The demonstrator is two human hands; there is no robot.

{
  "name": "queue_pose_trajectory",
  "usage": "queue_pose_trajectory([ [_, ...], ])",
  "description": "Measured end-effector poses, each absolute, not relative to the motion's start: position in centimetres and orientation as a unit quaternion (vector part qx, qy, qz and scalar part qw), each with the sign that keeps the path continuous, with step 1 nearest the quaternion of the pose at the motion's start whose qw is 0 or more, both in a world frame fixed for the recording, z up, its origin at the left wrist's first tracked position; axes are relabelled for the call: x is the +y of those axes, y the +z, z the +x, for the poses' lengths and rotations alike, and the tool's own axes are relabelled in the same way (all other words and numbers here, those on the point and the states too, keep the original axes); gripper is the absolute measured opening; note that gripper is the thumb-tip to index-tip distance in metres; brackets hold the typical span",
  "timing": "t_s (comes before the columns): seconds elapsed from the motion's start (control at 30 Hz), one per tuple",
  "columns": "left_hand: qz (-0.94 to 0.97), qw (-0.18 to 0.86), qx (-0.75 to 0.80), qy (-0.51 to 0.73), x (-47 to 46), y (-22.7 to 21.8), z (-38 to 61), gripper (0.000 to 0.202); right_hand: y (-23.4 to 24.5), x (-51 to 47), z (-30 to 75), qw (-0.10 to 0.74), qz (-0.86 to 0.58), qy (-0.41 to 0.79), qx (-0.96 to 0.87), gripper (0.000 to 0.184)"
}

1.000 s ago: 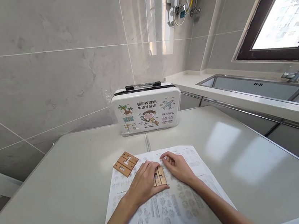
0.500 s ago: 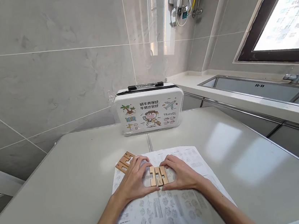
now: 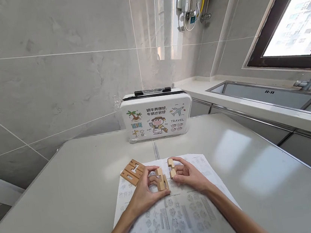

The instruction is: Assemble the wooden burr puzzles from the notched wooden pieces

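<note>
My left hand (image 3: pixel 146 193) grips two notched wooden puzzle pieces (image 3: pixel 160 180) side by side between thumb and fingers. In my right hand (image 3: pixel 189 176) is a single notched wooden puzzle piece (image 3: pixel 171 168), held upright by thumb and fingertips and a little apart from the other two. Beyond my left hand lie several darker wooden puzzle pieces (image 3: pixel 131 174) in a row, with cut-outs and printed numbers, partly over the paper's edge. Beneath both hands spreads a printed instruction sheet (image 3: pixel 181 211) covered in small diagrams.
A white case (image 3: pixel 157 118) with cartoon prints and a black handle stands at the back of the white table (image 3: pixel 69 202). To the right is a counter with a sink (image 3: pixel 269 97) and faucet (image 3: pixel 310 80). A grey tiled wall (image 3: pixel 53 68) rises behind.
The three pieces held together between both hands have come apart. My right hand has lifted one up and away, while my left hand keeps two.
</note>
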State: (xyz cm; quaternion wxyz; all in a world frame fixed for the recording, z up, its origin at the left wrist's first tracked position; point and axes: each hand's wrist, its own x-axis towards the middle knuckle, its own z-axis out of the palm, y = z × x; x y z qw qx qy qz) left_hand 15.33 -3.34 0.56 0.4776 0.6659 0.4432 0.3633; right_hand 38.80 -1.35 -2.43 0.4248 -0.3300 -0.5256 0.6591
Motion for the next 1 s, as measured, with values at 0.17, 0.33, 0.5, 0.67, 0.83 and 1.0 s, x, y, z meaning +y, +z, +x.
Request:
queue_pose_trajectory([
  [0.17,0.674,0.456,0.456,0.359,-3.5,0.4,15.6,0.073,-2.6,-1.3,38.8,0.424,-0.306,0.689,-0.503,0.083],
  [0.33,0.665,0.451,0.474,0.36,-3.7,-0.1,16.1,0.077,-2.3,-1.5,38.7,0.397,-0.291,0.701,-0.516,0.087],
  [0.5,0.608,0.566,0.448,0.331,-4.0,-0.6,16.7,0.08,-2.2,-1.6,38.7,0.381,-0.283,0.703,-0.53,0.086],
  [0.67,0.587,0.518,0.494,0.378,-3.8,-0.4,16.8,0.076,-2.6,-1.4,38.6,0.411,-0.409,0.57,-0.582,0.069],
  [0.83,0.561,0.489,0.527,0.411,-3.3,-0.7,16.6,0.078,-3.2,-1.4,38.5,0.391,-0.512,0.323,-0.693,0.056],
  [1.0,0.55,0.489,0.525,0.427,-3.0,-1.1,16.4,0.075,-3.8,-1.6,38.6,0.375,-0.511,0.232,-0.738,0.051],
])
